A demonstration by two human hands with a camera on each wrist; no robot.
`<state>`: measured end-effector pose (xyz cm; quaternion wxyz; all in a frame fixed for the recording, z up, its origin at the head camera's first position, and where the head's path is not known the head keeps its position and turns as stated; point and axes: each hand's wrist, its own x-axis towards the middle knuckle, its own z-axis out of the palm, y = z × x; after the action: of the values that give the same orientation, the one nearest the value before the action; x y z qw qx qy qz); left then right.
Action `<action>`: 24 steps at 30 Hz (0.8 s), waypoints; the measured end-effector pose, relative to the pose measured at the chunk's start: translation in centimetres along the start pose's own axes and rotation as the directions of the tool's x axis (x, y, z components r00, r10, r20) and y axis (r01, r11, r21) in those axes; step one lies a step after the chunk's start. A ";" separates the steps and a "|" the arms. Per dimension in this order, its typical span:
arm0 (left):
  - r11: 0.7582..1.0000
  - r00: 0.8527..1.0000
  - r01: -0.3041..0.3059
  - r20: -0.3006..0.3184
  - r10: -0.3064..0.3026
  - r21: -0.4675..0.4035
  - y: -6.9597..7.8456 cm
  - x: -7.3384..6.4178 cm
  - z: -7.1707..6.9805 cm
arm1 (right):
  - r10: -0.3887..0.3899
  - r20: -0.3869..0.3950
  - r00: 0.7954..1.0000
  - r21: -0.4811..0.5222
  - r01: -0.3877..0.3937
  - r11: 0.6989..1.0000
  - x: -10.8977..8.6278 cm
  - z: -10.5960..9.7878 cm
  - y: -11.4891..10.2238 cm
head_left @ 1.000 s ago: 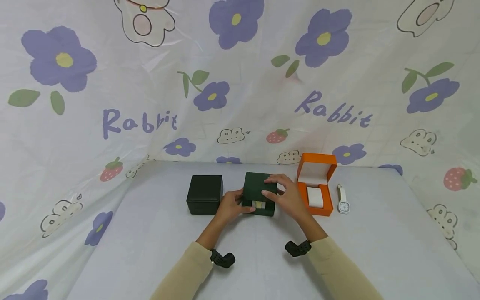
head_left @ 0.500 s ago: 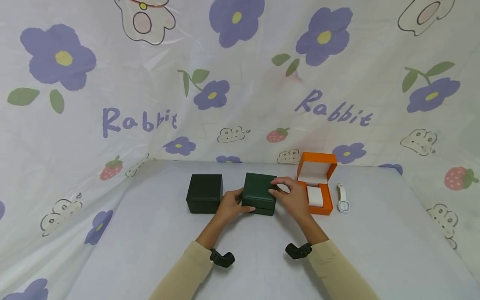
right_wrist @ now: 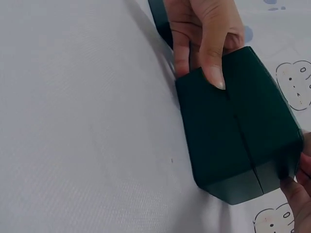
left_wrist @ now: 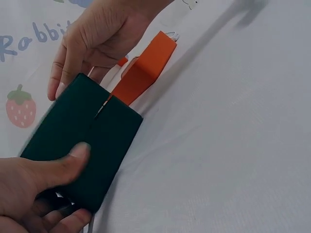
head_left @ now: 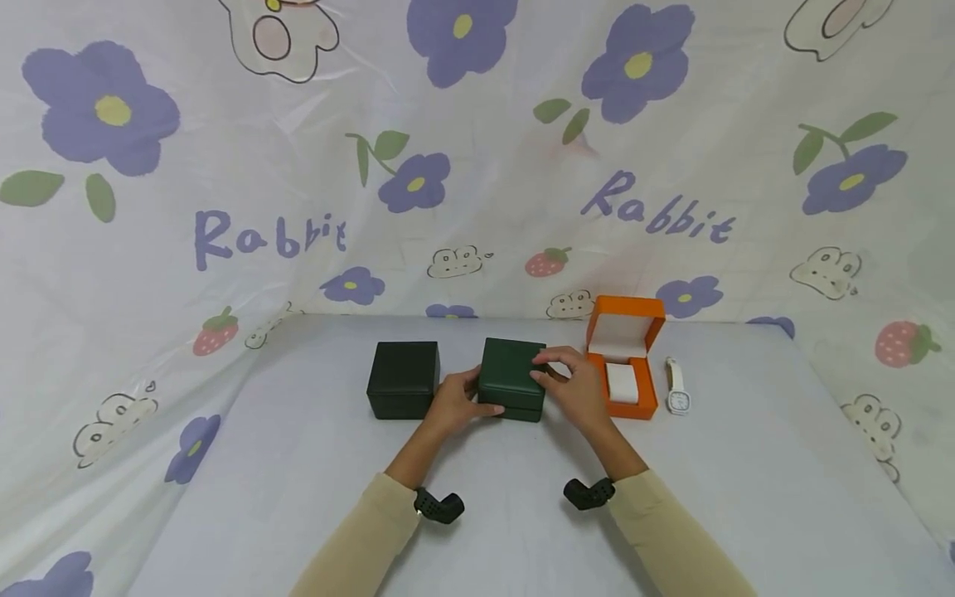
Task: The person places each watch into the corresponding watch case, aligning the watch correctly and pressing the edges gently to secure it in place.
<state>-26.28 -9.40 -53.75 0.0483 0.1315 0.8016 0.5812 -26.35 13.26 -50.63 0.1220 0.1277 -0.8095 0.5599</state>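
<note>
In the head view a dark green watch box (head_left: pixel 512 365) stands on the table with its lid down. My left hand (head_left: pixel 453 404) grips its left side, the thumb (left_wrist: pixel 73 162) lying across the front near the lid seam and the other fingers round the side. At the lid's right side my right hand (head_left: pixel 574 383) holds on with thumb and fingertips; in the right wrist view only a few of its fingers (right_wrist: pixel 296 194) show at the edge. A narrow dark seam (right_wrist: pixel 243 141) runs between lid and base. The box's inside is hidden.
A closed black box (head_left: pixel 404 380) stands left of the green one. To the right, an orange watch box (head_left: pixel 634 410) has its lid up and a white cushion (head_left: pixel 622 383) inside. A white-strapped watch (head_left: pixel 678 390) lies beside it. Patterned cloth (head_left: pixel 477 182) hangs behind the table.
The green box's lid has come down over the front opening, hiding the light-coloured item seen inside. My right hand moved from the lid's top to its right edge. My left hand kept its grip.
</note>
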 end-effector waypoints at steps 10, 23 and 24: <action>0.997 1.000 -0.003 -0.030 0.005 0.075 0.3 -0.2 0.4 | 0.015 0.010 1.000 -0.029 -0.015 0.999 0.5 0.1 0.2; 0.996 0.997 0.005 -0.072 0.002 0.095 1.5 -1.0 0.4 | -0.012 0.093 0.996 -0.008 0.013 1.000 0.3 -0.5 -0.7; 0.993 0.997 0.002 -0.082 0.008 0.119 1.7 -1.1 0.4 | -0.020 0.101 0.995 -0.002 0.020 1.000 0.3 -0.8 -0.9</action>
<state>-24.90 -8.81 -52.34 0.0065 0.1110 0.8359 0.5375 -26.26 13.70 -49.45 0.0867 0.1637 -0.8141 0.5504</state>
